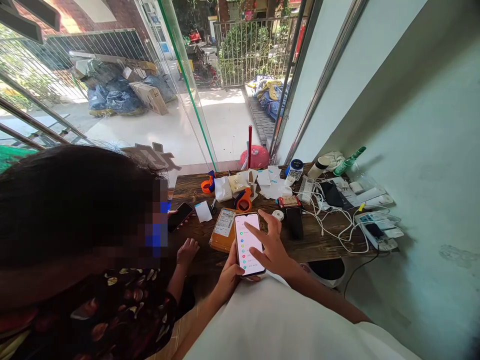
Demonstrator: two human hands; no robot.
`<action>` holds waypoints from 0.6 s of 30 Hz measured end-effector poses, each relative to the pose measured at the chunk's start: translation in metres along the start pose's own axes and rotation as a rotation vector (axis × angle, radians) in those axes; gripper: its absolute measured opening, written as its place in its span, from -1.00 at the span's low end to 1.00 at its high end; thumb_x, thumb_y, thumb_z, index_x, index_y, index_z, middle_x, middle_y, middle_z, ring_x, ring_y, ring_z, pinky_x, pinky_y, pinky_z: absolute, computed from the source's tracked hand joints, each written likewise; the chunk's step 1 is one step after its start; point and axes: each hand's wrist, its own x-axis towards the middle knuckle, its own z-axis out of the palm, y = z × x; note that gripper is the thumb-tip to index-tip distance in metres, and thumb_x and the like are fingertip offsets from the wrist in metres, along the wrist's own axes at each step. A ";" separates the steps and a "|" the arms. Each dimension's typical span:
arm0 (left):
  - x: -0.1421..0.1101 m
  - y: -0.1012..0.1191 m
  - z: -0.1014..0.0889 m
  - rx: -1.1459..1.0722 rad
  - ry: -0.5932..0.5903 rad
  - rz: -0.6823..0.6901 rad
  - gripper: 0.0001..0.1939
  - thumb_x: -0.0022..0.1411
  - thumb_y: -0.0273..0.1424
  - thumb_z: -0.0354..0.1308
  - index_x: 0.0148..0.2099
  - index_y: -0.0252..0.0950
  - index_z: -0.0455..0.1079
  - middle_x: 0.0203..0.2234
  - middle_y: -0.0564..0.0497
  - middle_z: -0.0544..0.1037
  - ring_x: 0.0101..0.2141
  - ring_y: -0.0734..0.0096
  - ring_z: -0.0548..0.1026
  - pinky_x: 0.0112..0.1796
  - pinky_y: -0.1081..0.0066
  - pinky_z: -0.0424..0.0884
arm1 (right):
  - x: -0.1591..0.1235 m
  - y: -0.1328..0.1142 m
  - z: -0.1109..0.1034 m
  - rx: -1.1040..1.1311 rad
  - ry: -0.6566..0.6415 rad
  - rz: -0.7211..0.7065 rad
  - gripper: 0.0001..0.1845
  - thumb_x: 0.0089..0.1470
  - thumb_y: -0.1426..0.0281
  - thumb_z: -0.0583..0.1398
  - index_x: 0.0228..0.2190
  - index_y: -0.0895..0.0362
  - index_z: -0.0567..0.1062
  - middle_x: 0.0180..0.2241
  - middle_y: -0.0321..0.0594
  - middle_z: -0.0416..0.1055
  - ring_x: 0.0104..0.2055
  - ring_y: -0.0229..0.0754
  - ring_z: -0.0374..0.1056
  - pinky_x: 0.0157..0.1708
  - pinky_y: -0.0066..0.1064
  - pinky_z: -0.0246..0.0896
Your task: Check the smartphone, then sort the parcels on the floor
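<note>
My left hand grips the lower left edge of a smartphone with a lit white screen showing a list of coloured icons. My right hand hovers over the screen with the index finger stretched out and touching it, the other fingers spread. The phone is held above the near edge of a dark wooden table. Under the phone lies a brown parcel with a white label.
Another person with dark hair stands at my left, one hand on the table, next to a black phone. The table holds orange tape dispensers, paper slips, white cables, chargers and a green spray bottle. A glass wall is ahead.
</note>
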 end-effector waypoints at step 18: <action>0.003 0.000 -0.003 -0.053 -0.012 0.061 0.22 -0.21 -0.58 0.02 0.44 0.05 -0.47 0.35 -0.09 0.07 0.10 -0.15 0.34 -0.29 0.21 0.57 | -0.026 0.024 0.029 0.158 0.268 -0.029 -0.49 0.31 0.14 -0.11 0.16 -0.01 0.35 0.27 -0.07 0.05 0.22 0.17 0.05 0.13 0.17 0.01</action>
